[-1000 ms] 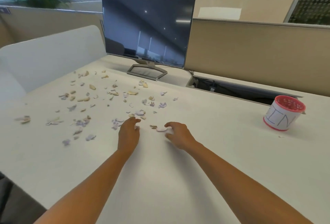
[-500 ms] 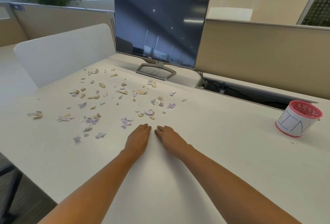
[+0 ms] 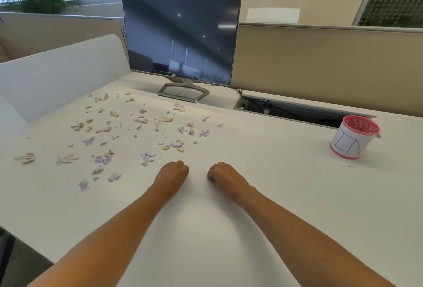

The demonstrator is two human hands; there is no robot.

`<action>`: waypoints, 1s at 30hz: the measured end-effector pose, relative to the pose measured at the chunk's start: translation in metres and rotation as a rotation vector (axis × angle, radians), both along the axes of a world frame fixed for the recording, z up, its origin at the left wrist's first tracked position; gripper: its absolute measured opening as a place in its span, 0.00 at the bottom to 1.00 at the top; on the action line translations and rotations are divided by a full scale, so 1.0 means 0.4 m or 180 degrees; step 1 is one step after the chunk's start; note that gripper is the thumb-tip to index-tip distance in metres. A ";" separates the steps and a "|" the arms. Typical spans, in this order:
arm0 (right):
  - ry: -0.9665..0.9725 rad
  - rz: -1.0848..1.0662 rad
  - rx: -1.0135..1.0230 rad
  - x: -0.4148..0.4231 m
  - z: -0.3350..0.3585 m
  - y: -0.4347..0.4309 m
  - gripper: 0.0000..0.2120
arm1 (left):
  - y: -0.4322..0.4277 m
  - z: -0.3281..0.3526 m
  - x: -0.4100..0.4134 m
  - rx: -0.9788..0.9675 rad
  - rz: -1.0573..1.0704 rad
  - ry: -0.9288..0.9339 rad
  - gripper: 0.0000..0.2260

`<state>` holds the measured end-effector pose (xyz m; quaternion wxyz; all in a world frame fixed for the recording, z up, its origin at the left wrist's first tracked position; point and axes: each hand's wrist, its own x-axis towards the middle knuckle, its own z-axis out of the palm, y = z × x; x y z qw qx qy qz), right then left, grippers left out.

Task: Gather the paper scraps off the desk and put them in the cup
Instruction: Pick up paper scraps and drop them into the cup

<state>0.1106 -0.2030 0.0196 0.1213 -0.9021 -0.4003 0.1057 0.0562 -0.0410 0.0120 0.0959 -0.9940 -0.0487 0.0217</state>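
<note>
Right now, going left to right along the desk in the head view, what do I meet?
Lone crumpled scrap → near purple scrap → left hand → right hand → cup. The wider paper scraps and the monitor overlap the hands, so I left them out.

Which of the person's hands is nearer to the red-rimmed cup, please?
Right. The right hand lies on the desk well left of the cup, nearer the viewer; the left hand sits further left again, beside the paper scraps.
</note>
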 end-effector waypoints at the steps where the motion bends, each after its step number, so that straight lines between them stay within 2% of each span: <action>1: 0.0037 -0.0111 0.0007 0.005 0.002 -0.015 0.08 | -0.004 -0.002 0.003 0.0023 -0.0074 -0.0001 0.19; 6: 0.0138 -0.0709 0.0141 0.044 0.006 -0.105 0.09 | -0.035 -0.005 0.009 0.0052 -0.0254 -0.0068 0.18; 8: 0.0227 -0.0921 0.0319 0.063 0.007 -0.151 0.12 | -0.064 0.000 0.018 0.0035 -0.0380 -0.0104 0.18; 12: 0.0192 -0.1197 0.0343 0.097 0.025 -0.252 0.13 | -0.161 0.015 0.065 -0.0200 -0.0657 -0.0096 0.17; 16: 0.0155 -0.1565 0.0448 0.125 0.051 -0.347 0.14 | -0.286 0.027 0.131 -0.0455 -0.0939 -0.0045 0.08; 18: 0.0111 -0.1773 0.0523 0.138 0.069 -0.394 0.14 | -0.347 0.038 0.172 -0.0589 -0.1051 -0.0083 0.09; 22: -0.0035 -0.2121 0.0641 0.172 0.112 -0.479 0.13 | -0.465 0.074 0.267 -0.1179 -0.0969 -0.0266 0.10; 26: -0.0152 -0.2527 0.0690 0.221 0.160 -0.550 0.14 | -0.584 0.142 0.352 -0.2027 -0.0790 -0.0508 0.12; 30: -0.0228 -0.2984 0.1066 0.282 0.205 -0.618 0.16 | -0.675 0.222 0.434 -0.2565 -0.0760 -0.0702 0.10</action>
